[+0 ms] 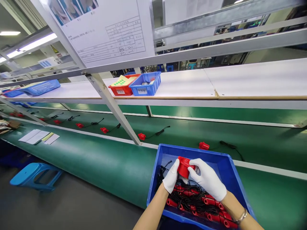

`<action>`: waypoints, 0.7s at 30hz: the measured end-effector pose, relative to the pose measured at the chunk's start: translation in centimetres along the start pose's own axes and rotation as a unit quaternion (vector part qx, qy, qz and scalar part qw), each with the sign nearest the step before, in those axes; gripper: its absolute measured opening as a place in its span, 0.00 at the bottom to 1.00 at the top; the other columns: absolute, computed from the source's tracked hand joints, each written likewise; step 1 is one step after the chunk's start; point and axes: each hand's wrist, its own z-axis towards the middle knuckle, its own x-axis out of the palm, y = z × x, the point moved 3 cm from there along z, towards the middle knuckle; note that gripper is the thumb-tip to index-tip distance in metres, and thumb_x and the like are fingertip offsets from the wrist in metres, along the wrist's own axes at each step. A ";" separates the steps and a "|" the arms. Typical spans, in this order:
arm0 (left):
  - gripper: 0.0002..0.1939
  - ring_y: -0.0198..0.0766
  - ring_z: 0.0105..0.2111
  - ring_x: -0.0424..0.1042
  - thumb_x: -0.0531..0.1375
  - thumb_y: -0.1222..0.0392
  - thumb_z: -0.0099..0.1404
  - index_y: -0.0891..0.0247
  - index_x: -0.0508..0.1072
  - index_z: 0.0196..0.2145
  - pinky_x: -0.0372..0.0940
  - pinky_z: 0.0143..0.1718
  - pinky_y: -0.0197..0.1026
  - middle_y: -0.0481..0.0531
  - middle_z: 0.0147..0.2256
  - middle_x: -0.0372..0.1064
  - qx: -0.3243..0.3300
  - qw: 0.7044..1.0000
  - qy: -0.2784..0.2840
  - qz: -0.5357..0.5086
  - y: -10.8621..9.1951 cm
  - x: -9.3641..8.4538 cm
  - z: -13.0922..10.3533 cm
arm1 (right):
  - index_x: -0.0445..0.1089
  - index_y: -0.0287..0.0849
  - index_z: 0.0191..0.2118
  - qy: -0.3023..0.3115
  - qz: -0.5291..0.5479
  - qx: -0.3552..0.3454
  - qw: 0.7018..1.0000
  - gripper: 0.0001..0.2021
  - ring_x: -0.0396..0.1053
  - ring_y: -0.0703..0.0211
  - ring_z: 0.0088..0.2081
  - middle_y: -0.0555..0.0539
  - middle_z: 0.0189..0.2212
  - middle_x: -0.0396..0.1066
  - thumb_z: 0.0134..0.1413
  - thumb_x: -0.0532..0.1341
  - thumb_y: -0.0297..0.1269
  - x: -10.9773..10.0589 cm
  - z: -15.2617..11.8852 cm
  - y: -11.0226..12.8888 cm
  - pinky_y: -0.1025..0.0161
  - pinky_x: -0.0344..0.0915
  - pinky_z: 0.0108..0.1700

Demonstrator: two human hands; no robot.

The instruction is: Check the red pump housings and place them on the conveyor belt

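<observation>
A red plastic part [184,167] is held above a blue bin [194,149] between my two white-gloved hands. My left hand [171,176] grips its left side, with the fingers partly hidden behind it. On the other side, my right hand [206,177] pinches the part's upper right edge between thumb and fingers. Beneath my hands, several red parts [212,201] with tangled black cables [194,201] fill the near portion of the bin. Some of the bin's blue floor shows at its far side.
Behind the bin, red parts with cables [141,136] lie spaced along a green surface [182,134]. A slanted metal post [115,110] stands left of the bin. Small red [121,91] and blue trays [146,90] sit on the white shelf. A blue stool [31,174] is at left.
</observation>
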 end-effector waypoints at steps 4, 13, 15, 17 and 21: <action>0.36 0.40 0.28 0.75 0.49 0.32 0.65 0.71 0.75 0.45 0.64 0.25 0.37 0.58 0.31 0.77 -0.039 0.995 0.039 -0.085 -1.8 1.3 -1.7 | 0.66 0.44 0.47 -0.035 0.008 -0.040 0.999 0.08 0.69 0.61 0.38 0.46 0.40 0.71 0.66 0.54 0.38 -2.6 -0.5 3.3 0.61 0.68 0.43; 0.35 0.32 0.17 0.63 0.52 0.27 0.61 0.66 0.73 0.28 0.58 0.21 0.35 0.47 0.18 0.67 -0.096 0.971 -0.106 -0.194 -3.7 3.8 -5.6 | 0.65 0.46 0.52 -0.024 0.011 0.102 0.994 0.17 0.71 0.60 0.32 0.48 0.36 0.71 0.60 0.59 0.46 -2.6 -2.3 5.9 0.61 0.70 0.35; 0.33 0.38 0.27 0.72 0.54 0.28 0.61 0.65 0.74 0.31 0.67 0.32 0.38 0.52 0.26 0.74 -0.080 0.952 -0.154 -0.251 -3.2 4.8 -5.9 | 0.65 0.46 0.51 -0.012 -0.011 0.138 0.990 0.21 0.73 0.57 0.32 0.47 0.36 0.72 0.55 0.61 0.50 -1.5 -2.9 6.2 0.60 0.70 0.33; 0.30 0.44 0.40 0.76 0.57 0.31 0.60 0.64 0.76 0.36 0.69 0.45 0.41 0.55 0.36 0.77 -0.067 0.939 -0.184 -0.283 -2.9 5.4 -6.3 | 0.67 0.46 0.49 -0.013 -0.033 0.126 0.991 0.20 0.74 0.54 0.33 0.47 0.35 0.73 0.54 0.60 0.50 -0.9 -3.3 6.7 0.60 0.70 0.33; 0.32 0.49 0.56 0.69 0.56 0.29 0.59 0.60 0.76 0.43 0.67 0.55 0.44 0.55 0.48 0.75 -0.060 0.935 -0.164 -0.307 -2.5 6.0 -6.8 | 0.67 0.46 0.51 -0.041 -0.072 0.051 0.995 0.22 0.73 0.55 0.30 0.47 0.31 0.72 0.52 0.62 0.48 -1.5 -3.7 7.8 0.62 0.68 0.31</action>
